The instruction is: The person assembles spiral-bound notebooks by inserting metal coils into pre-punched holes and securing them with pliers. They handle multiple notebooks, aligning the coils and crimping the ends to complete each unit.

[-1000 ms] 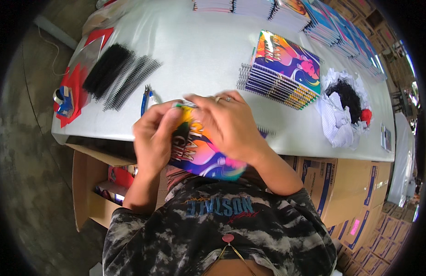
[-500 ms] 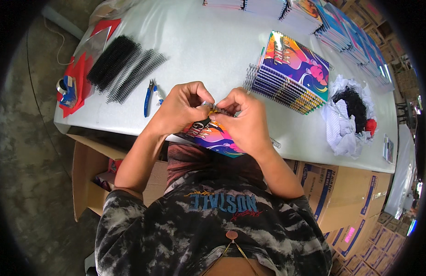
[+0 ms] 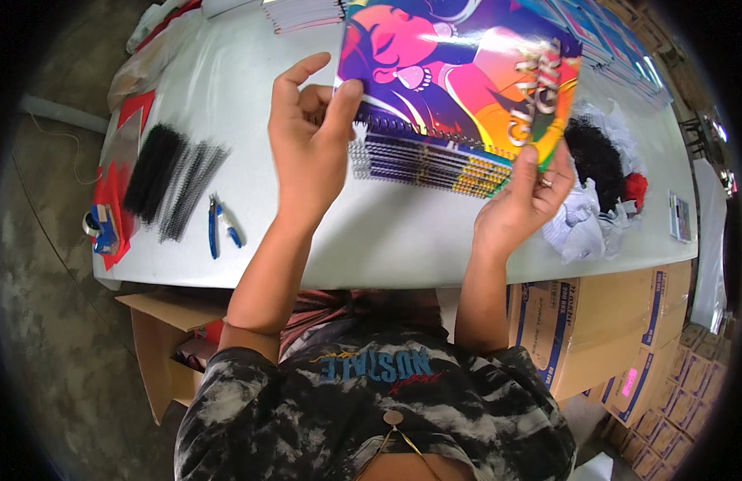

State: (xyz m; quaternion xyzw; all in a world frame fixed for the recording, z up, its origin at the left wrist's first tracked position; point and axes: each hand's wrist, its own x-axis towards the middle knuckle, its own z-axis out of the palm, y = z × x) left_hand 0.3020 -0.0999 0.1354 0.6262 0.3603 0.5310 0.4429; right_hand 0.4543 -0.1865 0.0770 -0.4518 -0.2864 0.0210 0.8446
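Notebook [image 3: 459,72] now raised over stack [image 3: 419,164], one o'clock; binding looks done. Right hand [image 3: 515,204] pinches corner; left hand [image 3: 308,148] loosely spread, touching edge.

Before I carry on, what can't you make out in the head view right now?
In the head view:
The held notebook: its far side is cut off by the top edge; its underside faces away.
The notebook stack: its top cover is hidden behind the held notebook.
The left hand: I can't tell if its thumb touches the cover.
The cardboard box: contents partly hidden by the left sleeve.
The flat item at far right: too small to identify.
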